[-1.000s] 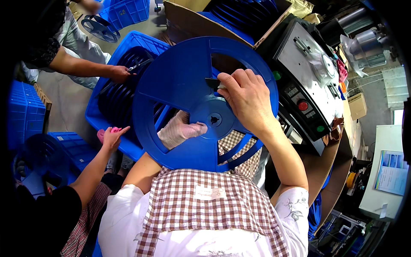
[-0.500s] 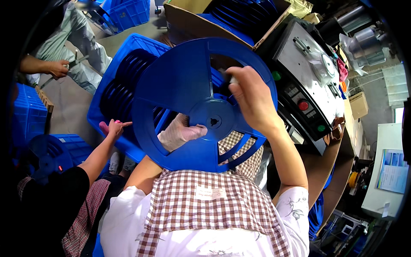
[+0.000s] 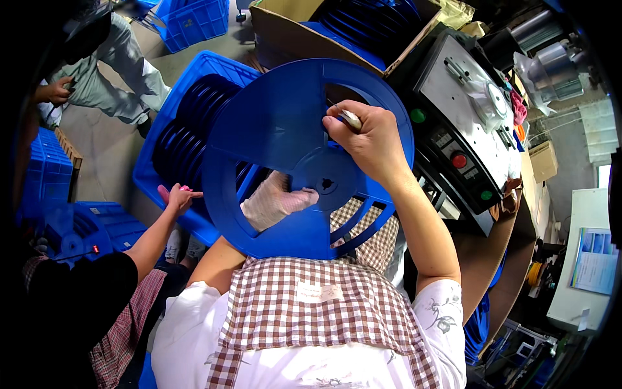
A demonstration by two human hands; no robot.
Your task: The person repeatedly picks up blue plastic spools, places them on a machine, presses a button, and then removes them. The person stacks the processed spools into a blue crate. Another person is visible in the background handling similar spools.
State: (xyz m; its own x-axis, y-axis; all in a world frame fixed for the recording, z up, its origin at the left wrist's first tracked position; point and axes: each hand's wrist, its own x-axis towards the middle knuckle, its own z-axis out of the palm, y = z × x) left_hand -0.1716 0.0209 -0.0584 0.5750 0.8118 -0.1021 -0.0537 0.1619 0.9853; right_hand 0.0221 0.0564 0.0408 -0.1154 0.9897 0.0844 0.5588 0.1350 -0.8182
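A large blue plastic reel [image 3: 272, 123] with a round hub and cut-out windows is held up in front of my chest. My left hand [image 3: 275, 202], in a pale glove, reaches through a window and grips the reel beside the hub, thumb on the near face. My bare right hand [image 3: 376, 142] is closed around a slim tool [image 3: 350, 119] with a pale, shiny end; its exact kind is unclear. A thin dark tip points to the edge of the upper right window. The fingers' undersides are hidden.
Behind the reel, a blue crate [image 3: 223, 65] holds several dark blue reels. A cardboard box [image 3: 278, 32] of reels stands at the back. To the right is a machine [image 3: 447, 97] with coloured buttons. At left, a co-worker's hand [image 3: 178, 198] with something pink points toward the crate.
My right hand has moved left and slightly down along the window edge, turning so the tool shows more. The reel has shifted a little. At the far left, another person's hand has moved left.
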